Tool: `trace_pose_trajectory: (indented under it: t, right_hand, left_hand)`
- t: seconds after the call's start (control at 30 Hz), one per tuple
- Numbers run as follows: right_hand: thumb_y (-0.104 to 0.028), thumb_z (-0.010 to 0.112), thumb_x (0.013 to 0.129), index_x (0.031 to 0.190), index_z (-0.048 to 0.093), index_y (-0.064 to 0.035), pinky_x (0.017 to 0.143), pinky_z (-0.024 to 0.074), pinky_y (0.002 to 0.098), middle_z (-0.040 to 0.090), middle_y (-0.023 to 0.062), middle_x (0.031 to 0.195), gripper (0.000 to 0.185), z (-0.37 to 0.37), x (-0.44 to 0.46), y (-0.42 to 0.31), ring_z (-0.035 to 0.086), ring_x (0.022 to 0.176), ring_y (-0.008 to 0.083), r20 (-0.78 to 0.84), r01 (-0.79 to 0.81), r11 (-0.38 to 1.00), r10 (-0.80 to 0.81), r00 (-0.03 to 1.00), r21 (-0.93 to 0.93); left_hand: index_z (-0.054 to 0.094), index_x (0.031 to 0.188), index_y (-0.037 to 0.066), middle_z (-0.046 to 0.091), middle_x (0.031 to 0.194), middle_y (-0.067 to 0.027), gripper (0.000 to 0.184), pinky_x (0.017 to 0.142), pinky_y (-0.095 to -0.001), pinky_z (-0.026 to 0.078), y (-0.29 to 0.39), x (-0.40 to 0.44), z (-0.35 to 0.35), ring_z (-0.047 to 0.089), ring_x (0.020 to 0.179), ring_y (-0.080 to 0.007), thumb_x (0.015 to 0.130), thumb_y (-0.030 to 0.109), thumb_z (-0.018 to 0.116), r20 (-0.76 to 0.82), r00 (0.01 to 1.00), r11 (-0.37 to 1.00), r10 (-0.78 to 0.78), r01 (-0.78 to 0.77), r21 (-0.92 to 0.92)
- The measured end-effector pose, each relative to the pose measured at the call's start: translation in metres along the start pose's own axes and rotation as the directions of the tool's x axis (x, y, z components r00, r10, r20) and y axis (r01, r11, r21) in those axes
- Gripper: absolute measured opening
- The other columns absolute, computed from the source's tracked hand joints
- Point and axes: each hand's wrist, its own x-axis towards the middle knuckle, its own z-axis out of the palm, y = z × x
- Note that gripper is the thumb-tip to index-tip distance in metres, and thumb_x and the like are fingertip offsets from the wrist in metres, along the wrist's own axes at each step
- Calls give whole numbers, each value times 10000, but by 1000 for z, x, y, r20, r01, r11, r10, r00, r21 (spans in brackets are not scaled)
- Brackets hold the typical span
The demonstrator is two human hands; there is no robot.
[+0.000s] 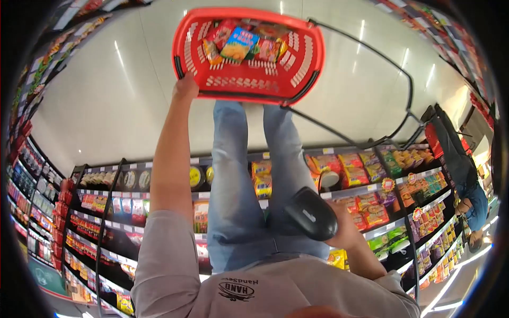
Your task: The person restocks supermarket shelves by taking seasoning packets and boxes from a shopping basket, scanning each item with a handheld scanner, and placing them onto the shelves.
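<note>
My left hand [185, 87] is closed on the near left corner of a red plastic shopping basket [241, 85], by a black handle part. Inside the basket lie a blue snack packet [239, 44], a red packet [268, 49] and other colourful packs. The basket's long black handle [411, 90] swings out to the right. Low at my right side, a black rounded object [312, 213] with a small pale marking is in my right hand [343, 225]. It hides most of those fingers, and its exact kind does not show.
Behind my legs [233, 185] runs a shelf unit with packets [354, 168] and round tubs [195, 177]. More shelves [40, 185] curve along the left edge. Another person [473, 209] in a blue top stands at the far right. Pale shiny floor [122, 106] surrounds the basket.
</note>
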Motion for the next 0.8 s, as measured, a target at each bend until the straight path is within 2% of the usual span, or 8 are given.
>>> trace_pose_trajectory:
  t: [0.13, 0.17, 0.3, 0.47, 0.5, 0.57, 0.63, 0.8]
  right_hand:
    - [-137, 788, 650, 1129, 612, -5, 778, 521, 370, 667, 170, 998, 527, 17, 25, 16, 672, 904, 348, 49, -68, 997, 67, 997, 20]
    - [-138, 791, 649, 1131, 611, -4, 779, 522, 368, 666, 172, 1013, 531, 19, 29, 17, 673, 909, 349, 75, -86, 995, 82, 994, 45]
    - [-136, 797, 649, 1149, 606, -4, 809, 519, 367, 665, 181, 1050, 552, 18, 34, 17, 668, 951, 353, 175, -162, 982, 144, 974, 98]
    - [-126, 793, 648, 1167, 602, -3, 850, 513, 368, 661, 187, 1093, 566, 16, 42, 28, 657, 1005, 351, 146, -178, 979, 163, 976, 95]
    - [-121, 790, 647, 1170, 601, -2, 860, 511, 368, 659, 188, 1104, 569, 15, 43, 32, 654, 1016, 352, 124, -175, 979, 162, 979, 103]
    - [-122, 792, 649, 1168, 600, 1, 865, 511, 367, 657, 187, 1112, 566, 11, 49, 37, 653, 1020, 353, 106, -177, 981, 169, 980, 77]
    - [-125, 796, 647, 1157, 602, -3, 871, 508, 368, 653, 182, 1110, 560, 12, 52, 43, 651, 1015, 357, 85, -150, 986, 143, 986, 74]
    - [-122, 795, 652, 1147, 603, -25, 853, 511, 363, 652, 171, 1093, 540, 7, 62, 51, 655, 993, 351, 117, -186, 980, 177, 977, 68]
  left_hand:
    - [388, 1435, 177, 681, 1049, -187, 550, 819, -384, 552, 19, -44, -32, 712, 810, -281, 892, 168, 475, 273, 962, 998, 8, 10, -68]
    - [357, 1453, 184, 698, 963, -148, 573, 714, -369, 572, 16, -44, -26, 708, 676, -230, 893, 185, 475, 285, 957, 996, 50, -28, -82]
    - [306, 1471, 190, 707, 880, -132, 610, 598, -364, 572, 20, -56, -18, 706, 666, -234, 901, 208, 523, 398, 914, 980, 77, 4, -200]
    - [412, 1336, 61, 702, 865, -171, 452, 584, -347, 572, 60, -61, -8, 713, 687, -234, 910, 195, 482, 621, 782, 995, -44, 90, -43]
    - [510, 1169, 4, 691, 846, -203, 320, 579, -369, 569, 67, -55, 2, 707, 660, -242, 913, 186, 449, 589, 808, 1000, 16, -23, 5]
    - [566, 1083, 7, 681, 874, -235, 282, 660, -437, 566, 80, -41, 26, 704, 735, -311, 906, 200, 463, 379, 896, 971, 232, -192, -139]
    - [612, 1100, 26, 685, 982, -229, 310, 841, -448, 541, 97, -19, 48, 681, 919, -356, 908, 244, 502, 58, 893, 894, 447, -443, -70]
    - [588, 1162, 51, 662, 1095, -208, 339, 896, -477, 510, 131, 23, 69, 635, 1038, -374, 898, 250, 512, 12, 847, 846, 532, -531, -38]
